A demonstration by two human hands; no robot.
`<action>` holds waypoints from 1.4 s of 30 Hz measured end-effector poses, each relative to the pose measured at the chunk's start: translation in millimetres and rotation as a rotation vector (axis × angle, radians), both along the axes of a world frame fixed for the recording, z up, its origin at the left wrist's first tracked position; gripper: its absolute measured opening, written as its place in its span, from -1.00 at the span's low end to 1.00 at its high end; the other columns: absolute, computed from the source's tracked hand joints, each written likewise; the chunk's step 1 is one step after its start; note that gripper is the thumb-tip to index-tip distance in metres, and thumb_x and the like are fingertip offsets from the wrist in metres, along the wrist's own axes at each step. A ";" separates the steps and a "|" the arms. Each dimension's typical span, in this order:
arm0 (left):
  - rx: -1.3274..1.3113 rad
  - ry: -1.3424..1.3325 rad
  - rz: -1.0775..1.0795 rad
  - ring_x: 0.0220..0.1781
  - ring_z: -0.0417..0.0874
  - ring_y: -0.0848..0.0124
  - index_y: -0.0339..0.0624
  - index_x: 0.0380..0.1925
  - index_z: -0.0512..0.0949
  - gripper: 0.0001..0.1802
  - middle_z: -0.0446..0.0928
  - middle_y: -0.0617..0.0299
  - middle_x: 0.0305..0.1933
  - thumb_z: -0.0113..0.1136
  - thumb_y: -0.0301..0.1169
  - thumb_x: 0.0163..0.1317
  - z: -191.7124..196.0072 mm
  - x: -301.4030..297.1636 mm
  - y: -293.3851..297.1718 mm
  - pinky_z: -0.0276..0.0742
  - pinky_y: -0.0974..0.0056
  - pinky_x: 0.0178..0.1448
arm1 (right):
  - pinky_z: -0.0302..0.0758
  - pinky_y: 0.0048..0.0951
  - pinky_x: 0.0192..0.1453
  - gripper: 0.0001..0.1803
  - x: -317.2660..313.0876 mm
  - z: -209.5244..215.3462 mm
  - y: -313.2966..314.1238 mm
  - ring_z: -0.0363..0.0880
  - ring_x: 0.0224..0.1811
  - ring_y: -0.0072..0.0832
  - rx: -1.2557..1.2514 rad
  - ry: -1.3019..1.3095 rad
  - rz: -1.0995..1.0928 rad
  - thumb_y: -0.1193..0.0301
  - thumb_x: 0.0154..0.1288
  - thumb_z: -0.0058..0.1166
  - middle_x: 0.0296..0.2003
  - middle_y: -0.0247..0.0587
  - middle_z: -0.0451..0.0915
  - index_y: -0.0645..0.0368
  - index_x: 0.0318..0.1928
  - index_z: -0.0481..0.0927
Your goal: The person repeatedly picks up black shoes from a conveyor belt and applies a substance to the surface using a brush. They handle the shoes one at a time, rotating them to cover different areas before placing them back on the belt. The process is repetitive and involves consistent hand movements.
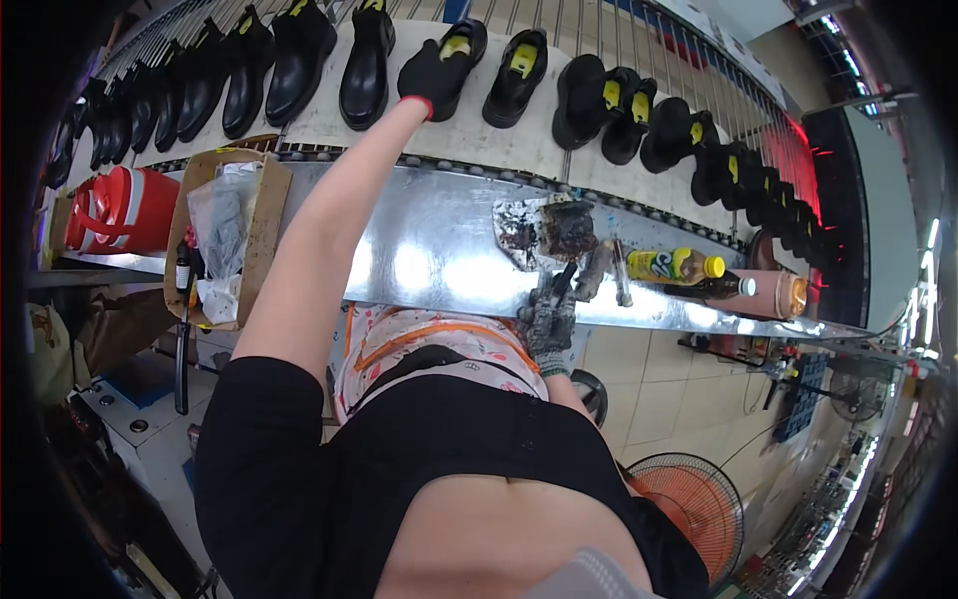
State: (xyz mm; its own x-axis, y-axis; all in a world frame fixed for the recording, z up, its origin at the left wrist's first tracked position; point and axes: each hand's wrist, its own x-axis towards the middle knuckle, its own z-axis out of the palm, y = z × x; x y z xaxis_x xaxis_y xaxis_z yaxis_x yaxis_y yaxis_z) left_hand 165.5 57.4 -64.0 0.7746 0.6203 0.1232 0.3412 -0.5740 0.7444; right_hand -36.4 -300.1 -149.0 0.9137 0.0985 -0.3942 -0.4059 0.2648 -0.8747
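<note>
My left hand (pixel 425 72), in a black glove with a red cuff, reaches far forward. Its fingers close on the side of a black shoe (pixel 465 58) with a yellow-green inside, standing on the pale conveyor belt (pixel 419 138). Close to my body, my right hand (pixel 551 317) wears a stained grey glove at the near edge of the metal table (pixel 419 250). Its fingers look bent around a small dark piece, too unclear to name. Just beyond it lie a blackened block (pixel 569 230) on a stained white sheet (pixel 514 228) and a dirty brush-like tool (pixel 621 275).
Black boots (pixel 367 70) and low shoes (pixel 517 80) line the belt. To the left stand a cardboard box (pixel 271 205) with plastic bags and a red-and-white jug (pixel 135 210). A yellow-labelled bottle (pixel 674 267) lies to the right. An orange fan (pixel 689 509) stands on the floor.
</note>
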 end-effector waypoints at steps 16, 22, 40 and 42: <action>0.296 0.367 0.329 0.14 0.46 0.02 -0.20 0.28 0.06 0.14 0.41 -0.13 0.09 0.45 0.00 -0.29 -60.9 -20.8 87.9 0.37 -0.07 0.14 | 0.32 -0.59 -0.64 -0.61 -0.7 8.6 5.9 0.33 -0.64 -0.65 -0.278 0.067 0.026 0.47 0.33 -0.09 -0.47 -0.41 0.38 -0.05 0.14 0.21; 0.228 0.442 0.294 0.13 0.47 -0.04 -0.10 0.28 0.07 0.04 0.39 -0.16 0.10 0.30 0.03 -0.21 -66.0 -17.7 105.6 0.37 -0.02 0.18 | 0.34 -0.57 -0.64 -0.66 2.4 4.0 3.9 0.36 -0.66 -0.64 -0.333 0.126 0.001 0.39 0.36 -0.10 -0.56 -0.39 0.40 0.06 0.11 0.24; -0.185 0.255 -0.115 0.08 0.52 0.12 -0.41 0.19 0.20 0.01 0.42 -0.14 0.12 0.41 -0.17 -0.29 -2.2 -208.9 57.4 0.42 0.23 0.12 | 0.16 -0.58 -0.74 -0.70 11.5 -28.4 -8.0 0.18 -0.79 -0.63 0.561 0.236 -0.026 0.10 0.46 -0.40 -0.72 -0.45 0.23 -0.09 -0.04 0.34; -0.090 0.128 -0.121 0.04 0.54 0.13 -0.33 0.23 0.17 -0.02 0.46 -0.10 0.06 0.39 -0.30 -0.26 7.5 -239.4 5.5 0.43 0.19 0.11 | 0.20 -0.57 -0.71 -0.70 10.2 -23.5 -5.2 0.23 -0.76 -0.62 0.367 0.119 -0.016 0.12 0.46 -0.37 -0.68 -0.45 0.27 -0.06 0.02 0.32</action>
